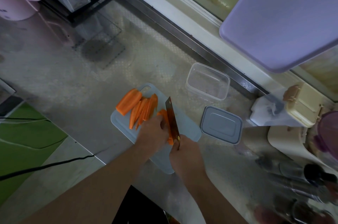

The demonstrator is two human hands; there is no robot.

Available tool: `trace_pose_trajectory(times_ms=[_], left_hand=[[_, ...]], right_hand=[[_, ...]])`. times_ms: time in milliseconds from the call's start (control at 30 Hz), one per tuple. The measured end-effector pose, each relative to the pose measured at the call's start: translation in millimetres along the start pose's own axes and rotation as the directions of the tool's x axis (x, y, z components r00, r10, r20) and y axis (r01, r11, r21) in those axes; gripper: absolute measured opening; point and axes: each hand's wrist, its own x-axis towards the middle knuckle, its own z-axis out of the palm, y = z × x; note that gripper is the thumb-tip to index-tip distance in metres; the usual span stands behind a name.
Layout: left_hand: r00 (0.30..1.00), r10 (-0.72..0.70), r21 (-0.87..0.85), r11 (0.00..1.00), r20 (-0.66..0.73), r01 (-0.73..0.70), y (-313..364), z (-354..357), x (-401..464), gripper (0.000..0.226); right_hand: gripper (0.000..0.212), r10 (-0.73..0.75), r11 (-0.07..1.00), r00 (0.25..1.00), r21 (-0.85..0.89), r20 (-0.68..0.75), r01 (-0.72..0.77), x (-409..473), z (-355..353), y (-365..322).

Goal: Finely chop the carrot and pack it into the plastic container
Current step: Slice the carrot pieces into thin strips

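Countertop below; my left hand [153, 130] pins the carrot piece [165, 119], fingers curled on it, blade-parallel, just left of the knife [172, 117] gripped by my right hand [184, 148].

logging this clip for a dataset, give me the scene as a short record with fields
activity: slicing carrot on a cutting board
left hand: holds the carrot piece being cut
right hand: grips the knife, blade down beside the left fingers
cut so far: long carrot slices on the board's far left, none finely chopped yet
plastic container: open, no carrot in it, beyond the board
lid: flat on the counter, right of the board
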Motion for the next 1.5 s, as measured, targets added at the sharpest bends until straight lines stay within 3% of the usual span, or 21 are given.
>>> trace_pose_trajectory(times_ms=[400, 567, 800, 1167, 1300, 1500], left_hand=[[1.000, -0.029, -0.039, 0.999, 0.000, 0.029, -3.9, 0.3, 0.7, 0.021], [1.000, -0.008, -0.030, 1.000, 0.017, 0.008, -4.9, 0.0, 1.6, 0.021], [1.000, 0.009, -0.029, 1.000, 0.028, -0.008, -6.2, -1.4, 0.6, 0.021], [1.000, 0.014, -0.029, 0.999, 0.018, -0.014, -8.3, 0.3, 2.7, 0.023], [0.999, 0.018, -0.014, 1.000, 0.034, -0.018, -11.6, 0.5, 4.6, 0.022], [0.998, 0.027, -0.009, 1.000, 0.062, -0.026, -13.7, -0.4, 6.5, 0.020]], right_hand=[[0.028, -0.009, 0.997, 0.993, 0.081, -0.116, 0.018, 5.9, 5.4, 5.4], [0.032, -0.033, 0.999, 0.995, -0.019, -0.099, 0.031, -4.6, -9.4, 9.2], [0.032, -0.011, 0.999, 0.999, 0.040, -0.050, 0.013, -8.1, 1.1, 12.6], [0.027, -0.041, 0.997, 0.998, -0.062, -0.052, 0.037, 2.6, 11.2, 6.9], [0.025, -0.045, 0.999, 0.993, -0.033, -0.110, 0.042, 6.4, 7.1, 1.3], [0.033, -0.049, 0.997, 0.997, 0.056, -0.053, 0.052, -9.5, -8.4, 4.4]])
